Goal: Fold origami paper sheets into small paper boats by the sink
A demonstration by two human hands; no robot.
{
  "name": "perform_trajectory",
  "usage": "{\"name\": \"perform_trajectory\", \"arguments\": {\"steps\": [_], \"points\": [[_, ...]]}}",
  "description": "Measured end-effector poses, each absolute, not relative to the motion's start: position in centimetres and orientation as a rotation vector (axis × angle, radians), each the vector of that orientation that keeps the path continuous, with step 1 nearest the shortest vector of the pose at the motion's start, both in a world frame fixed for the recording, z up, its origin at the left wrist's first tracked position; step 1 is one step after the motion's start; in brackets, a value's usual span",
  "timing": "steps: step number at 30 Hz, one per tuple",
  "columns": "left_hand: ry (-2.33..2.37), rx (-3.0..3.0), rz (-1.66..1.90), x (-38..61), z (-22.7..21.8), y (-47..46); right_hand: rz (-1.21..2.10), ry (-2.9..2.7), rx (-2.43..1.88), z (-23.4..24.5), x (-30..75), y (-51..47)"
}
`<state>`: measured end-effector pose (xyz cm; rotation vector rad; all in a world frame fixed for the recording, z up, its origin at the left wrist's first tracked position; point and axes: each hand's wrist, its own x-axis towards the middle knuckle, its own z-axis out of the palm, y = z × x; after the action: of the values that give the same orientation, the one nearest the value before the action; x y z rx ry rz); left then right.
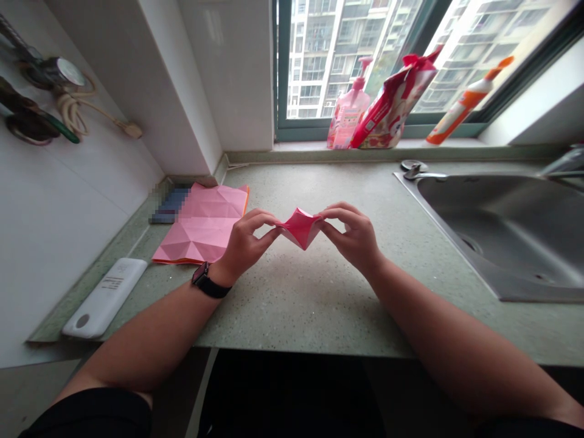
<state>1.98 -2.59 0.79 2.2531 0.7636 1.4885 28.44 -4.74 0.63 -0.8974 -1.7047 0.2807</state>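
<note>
Pinching from both sides, my grip is made of two hands: the left hand (252,238) and the right hand (354,237) each clasp one side corner of the folded paper (303,231) between thumb and fingers. I count one such folded piece, held in front of me over the middle of the tabletop (292,304). One stack of creased sheets (205,220) lies left of it; how many sheets, I cannot tell. Nearby lie one white slab (107,297) with print on it and one blurred-out bluish thing (171,204). One watch (212,280) sits on my left wrist. Three containers stand on the windowsill: a pink pump bottle (350,112), a red bag (395,103) and an orange-and-white bottle (462,112). One sink (511,231) is at the right.

From hand to hand the paper's long axis runs left to right. One corner points down toward me, and the opposite peak points up toward the window (351,61).

It looks like a small diamond, deep pink across the middle, paler along its top edge and lower flanks, with crisp folds narrowing into my fingers.
</note>
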Motion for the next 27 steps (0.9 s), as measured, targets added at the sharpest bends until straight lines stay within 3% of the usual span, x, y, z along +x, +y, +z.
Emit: {"name": "perform_trajectory", "arguments": {"steps": [15,27], "points": [[0.968,2.156,1.449,1.6,-0.1,-1.7,0.714,-1.172,-0.865,-1.0,31.1,-1.3],[0.932,2.654,1.337,1.4,0.6,-3.1,0.473,-1.396,-0.918,-0.6,28.9,-3.4]]}}
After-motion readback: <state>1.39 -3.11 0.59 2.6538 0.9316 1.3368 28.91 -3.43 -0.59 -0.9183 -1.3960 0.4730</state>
